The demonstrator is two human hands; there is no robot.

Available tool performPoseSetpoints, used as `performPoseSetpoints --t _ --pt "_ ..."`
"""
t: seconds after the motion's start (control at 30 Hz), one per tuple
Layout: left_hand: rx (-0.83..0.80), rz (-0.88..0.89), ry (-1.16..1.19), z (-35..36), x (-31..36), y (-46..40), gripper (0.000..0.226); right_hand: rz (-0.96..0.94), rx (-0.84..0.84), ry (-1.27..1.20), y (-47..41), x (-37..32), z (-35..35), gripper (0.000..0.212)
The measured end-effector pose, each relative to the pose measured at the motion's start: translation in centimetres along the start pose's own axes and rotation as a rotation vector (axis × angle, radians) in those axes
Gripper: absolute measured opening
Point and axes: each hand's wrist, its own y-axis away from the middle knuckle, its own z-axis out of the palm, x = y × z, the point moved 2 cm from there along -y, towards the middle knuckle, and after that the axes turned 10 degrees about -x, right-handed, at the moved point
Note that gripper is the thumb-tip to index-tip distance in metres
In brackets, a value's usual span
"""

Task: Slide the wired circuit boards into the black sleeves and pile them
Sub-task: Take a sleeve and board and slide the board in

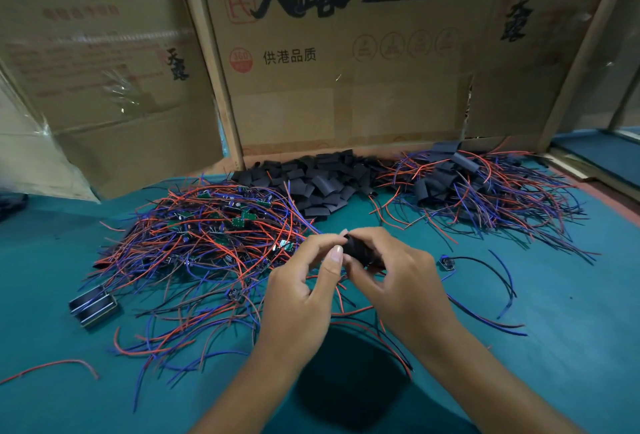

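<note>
Just in front of the loose black sleeve heap (322,181), above the desk (571,295), both hands meet on one black sleeve (360,249). Right hand (405,281) fingers curl round it, long axis running left-far to right-near. Left hand (304,281) pinches at its far-left mouth, the nearer hand for feeding the board; board itself hidden.

Sleeve (360,249): mostly covered by fingers of left hand (298,298) and right hand (405,290); contents not visible.
Both forearms: cut off at bottom edge.
Unsleeved pile (207,236): boards largely buried under wires.
Cardboard (332,53): print cropped at top edge; left panel's red text blurred.
</note>
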Motion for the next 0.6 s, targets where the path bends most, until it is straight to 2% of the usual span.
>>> performPoseSetpoints --t 0.13,0.27,0.43,0.53,0.6 --pt "-0.004 -0.023 0.055 0.1 0.0 0.0 0.021 -0.018 0.021 0.05 0.0 -0.1 0.1 0.025" --pt "0.002 -0.067 0.26 0.4 -0.1 -0.3 0.027 -0.043 -0.019 0.105 0.2 0.0 0.5 0.022" --pt "0.029 -0.098 0.255 0.2 -0.5 -0.4 0.029 -0.016 -0.093 0.246 0.2 -0.1 1.0 0.03" --pt "0.03 -0.052 0.121 -0.3 -0.6 -0.2 0.023 -0.013 -0.178 0.321 -0.6 -0.2 0.1 0.023" --pt "0.052 -0.005 -0.114 -1.3 -1.0 -0.2 0.027 0.014 -0.229 0.404 -2.3 1.0 -1.4 0.024"
